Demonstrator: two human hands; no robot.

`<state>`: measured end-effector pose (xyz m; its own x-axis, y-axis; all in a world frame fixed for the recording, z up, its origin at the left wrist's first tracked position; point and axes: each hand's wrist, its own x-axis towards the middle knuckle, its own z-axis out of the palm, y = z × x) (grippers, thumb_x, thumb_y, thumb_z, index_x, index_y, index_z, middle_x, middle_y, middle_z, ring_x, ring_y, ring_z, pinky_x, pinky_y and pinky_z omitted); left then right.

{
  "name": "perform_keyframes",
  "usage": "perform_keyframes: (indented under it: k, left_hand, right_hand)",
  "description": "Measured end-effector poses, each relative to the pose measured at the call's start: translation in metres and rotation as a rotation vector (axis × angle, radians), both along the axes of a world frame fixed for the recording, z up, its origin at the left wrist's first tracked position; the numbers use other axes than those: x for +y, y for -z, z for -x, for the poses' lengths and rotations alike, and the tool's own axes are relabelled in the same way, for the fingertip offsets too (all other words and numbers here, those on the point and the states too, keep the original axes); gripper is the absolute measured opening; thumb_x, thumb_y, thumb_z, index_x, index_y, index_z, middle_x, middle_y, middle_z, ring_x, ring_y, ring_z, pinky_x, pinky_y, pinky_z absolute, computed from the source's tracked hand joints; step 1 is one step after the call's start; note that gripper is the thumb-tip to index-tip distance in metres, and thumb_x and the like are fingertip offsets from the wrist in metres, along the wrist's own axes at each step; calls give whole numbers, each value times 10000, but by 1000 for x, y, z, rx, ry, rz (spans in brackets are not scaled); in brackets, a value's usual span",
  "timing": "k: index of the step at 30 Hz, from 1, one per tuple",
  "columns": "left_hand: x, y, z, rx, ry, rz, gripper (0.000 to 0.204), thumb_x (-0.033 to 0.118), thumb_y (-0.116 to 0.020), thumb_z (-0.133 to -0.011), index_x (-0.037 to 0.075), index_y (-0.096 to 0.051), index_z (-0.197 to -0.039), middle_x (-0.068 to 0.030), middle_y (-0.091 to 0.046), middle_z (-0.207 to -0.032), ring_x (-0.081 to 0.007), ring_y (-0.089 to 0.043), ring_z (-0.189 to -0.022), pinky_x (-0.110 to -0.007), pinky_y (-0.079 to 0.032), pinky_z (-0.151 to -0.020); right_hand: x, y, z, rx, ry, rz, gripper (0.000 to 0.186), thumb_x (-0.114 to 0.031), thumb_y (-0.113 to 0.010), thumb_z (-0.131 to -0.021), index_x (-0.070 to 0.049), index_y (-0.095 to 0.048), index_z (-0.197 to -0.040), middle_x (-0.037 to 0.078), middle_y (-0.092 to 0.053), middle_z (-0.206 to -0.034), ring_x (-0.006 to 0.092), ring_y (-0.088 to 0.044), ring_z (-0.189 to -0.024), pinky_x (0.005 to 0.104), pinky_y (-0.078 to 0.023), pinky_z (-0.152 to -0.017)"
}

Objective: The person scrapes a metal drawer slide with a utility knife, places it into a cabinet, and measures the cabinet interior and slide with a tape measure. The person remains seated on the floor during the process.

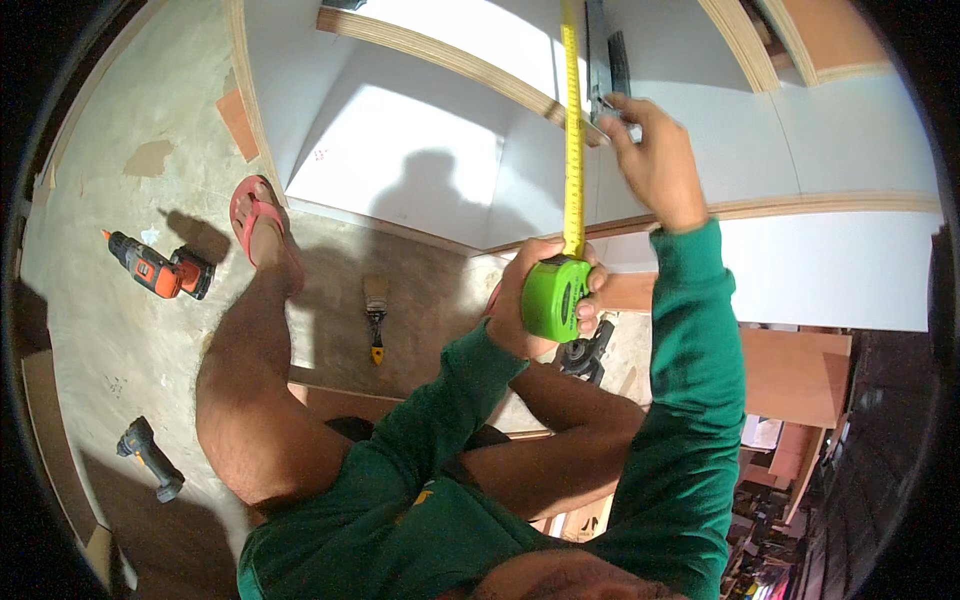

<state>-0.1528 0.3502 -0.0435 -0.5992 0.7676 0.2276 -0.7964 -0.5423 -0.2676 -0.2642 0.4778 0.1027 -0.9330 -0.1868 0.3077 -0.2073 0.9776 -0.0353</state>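
My left hand (518,300) is wrapped round a green tape measure (556,298). Its yellow blade (573,170) runs out away from me, over the front edge of a plywood panel and into a white-lined cabinet (400,130). My right hand (650,150) is closed, thumb and index finger pinched at the near end of a metal drawer slide (597,60), just right of the blade. The slide lies along a cabinet wall beside a dark strip. What the far end of the blade touches is out of view.
On the concrete floor to the left lie an orange and black cordless drill (160,268) and a second dark power tool (150,460). A paintbrush (375,318) lies between my legs. A black tool (588,352) is partly behind my left hand. Brown boards (800,370) stand at right.
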Motion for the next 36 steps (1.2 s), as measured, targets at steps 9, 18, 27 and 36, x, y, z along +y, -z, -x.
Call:
perform_keyframes:
  k: [9, 18, 27, 36]
  left_hand:
    - [-14, 9, -4, 120, -412, 509, 477, 412, -517, -1000, 71, -491, -1333, -104, -610, -903, -177, -613, -632, -292, -520, -514]
    - [-7, 102, -7, -87, -311, 842, 438, 431, -572, -972, 118, -570, -1278, -122, -644, -863, -221, -614, -684, -371, -504, -581]
    - [18, 260, -39, 815, -183, 1978, 563, 411, -699, -943, 6, -555, -1306, -183, -634, -1210, -257, -633, -1128, -390, -525, -924]
    - [10, 86, -22, 836, -120, 879, 581, 461, -558, -1052, 52, -442, -1448, -114, -567, -1262, -192, -584, -1135, -337, -519, -947]
  right_hand:
    - [-10, 4, -177, -394, 64, 450, 510, -210, -719, -928, 39, -573, -1349, 276, -665, -1173, 439, -676, -1036, 450, -547, -872]
    - [17, 34, -220, -569, 107, 660, 574, -136, -720, -929, -41, -511, -1456, 175, -721, -1087, 274, -712, -962, 366, -558, -816]
    - [28, 56, -229, -793, -13, 338, 395, -249, -707, -935, -38, -633, -1260, 225, -689, -1016, 393, -682, -947, 466, -527, -849]
    - [62, 103, -217, -567, 40, 786, 833, -490, -730, -918, 38, -389, -1466, 276, -543, -1338, 370, -596, -1175, 421, -507, -962]
